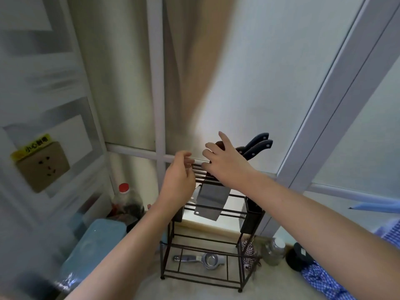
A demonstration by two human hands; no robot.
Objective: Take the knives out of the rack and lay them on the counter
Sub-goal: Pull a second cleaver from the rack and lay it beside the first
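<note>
A dark wire knife rack (pixel 204 249) stands on the pale counter (pixel 190 287) against the wall. Two black riveted knife handles (pixel 256 146) stick up from its top slots at the right. A grey cleaver blade (pixel 211 202) hangs down through the slots, and its brown handle shows behind my fingers. My right hand (pixel 225 161) hovers over the rack top with fingers spread, just in front of the cleaver handle and holding nothing. My left hand (pixel 179 180) is at the rack's left top edge, fingers loosely curled and apart, empty.
A metal lemon squeezer (pixel 202 259) lies under the rack. A red-capped bottle (pixel 126 201) and a blue-lidded box (pixel 95 243) stand at the left. A jar (pixel 273 250), a black round object (pixel 299 256) and blue checked cloth (pixel 324 280) sit at the right. A wall socket (pixel 43 166) is on the left.
</note>
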